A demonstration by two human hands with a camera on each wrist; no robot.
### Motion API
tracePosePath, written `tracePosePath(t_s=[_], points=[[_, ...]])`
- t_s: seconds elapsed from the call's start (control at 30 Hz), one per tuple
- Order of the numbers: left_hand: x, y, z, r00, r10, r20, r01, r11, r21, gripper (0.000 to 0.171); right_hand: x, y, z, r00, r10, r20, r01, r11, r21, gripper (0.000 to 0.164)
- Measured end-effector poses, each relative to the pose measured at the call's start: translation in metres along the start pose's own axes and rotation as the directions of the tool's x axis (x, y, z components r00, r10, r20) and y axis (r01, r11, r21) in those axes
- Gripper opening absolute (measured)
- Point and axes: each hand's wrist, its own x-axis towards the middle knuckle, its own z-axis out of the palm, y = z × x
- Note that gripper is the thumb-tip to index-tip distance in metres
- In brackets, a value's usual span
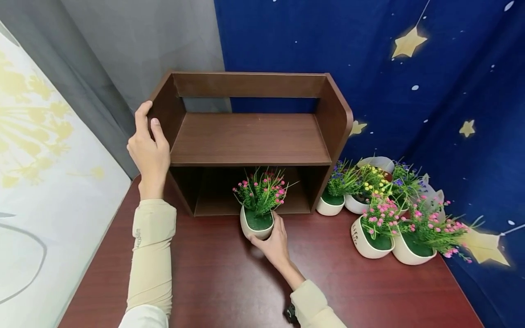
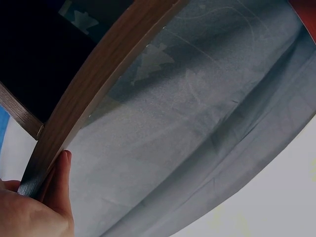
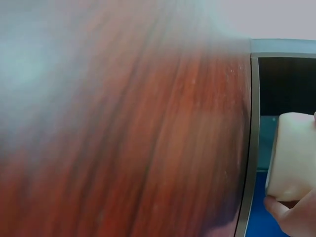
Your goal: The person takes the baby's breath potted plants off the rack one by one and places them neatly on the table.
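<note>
A brown two-tier wooden shelf stands on the table against the curtain. My left hand grips the edge of its left side panel; in the left wrist view, fingers lie on both sides of that panel. At the front of the lower compartment, my right hand holds a white pot by its lower right side. The pot carries green grass and pink artificial flowers. In the right wrist view, the pale pot shows at the right edge with my fingers against it.
Right of the shelf, several white pots of artificial flowers stand close together, with pink, yellow and purple blooms. The table is dark red wood. A blue curtain with stars and a grey curtain hang behind.
</note>
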Motion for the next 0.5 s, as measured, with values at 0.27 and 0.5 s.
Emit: tracePosePath(t_s=[0.27, 0.5], points=[[0.0, 0.001, -0.001, 1.0, 0.001, 0.0, -0.001, 1.0, -0.006, 0.036, -0.006, 0.006, -0.016, 1.0, -0.009, -0.011, 0.009, 1.0, -0.011, 0.093], [0.0, 0.002, 0.0, 1.0, -0.004, -0.002, 0.004, 1.0, -0.006, 0.036, -0.011, 0.012, -0.029, 1.0, -0.003, -0.03, 0.002, 1.0, -0.021, 0.093]])
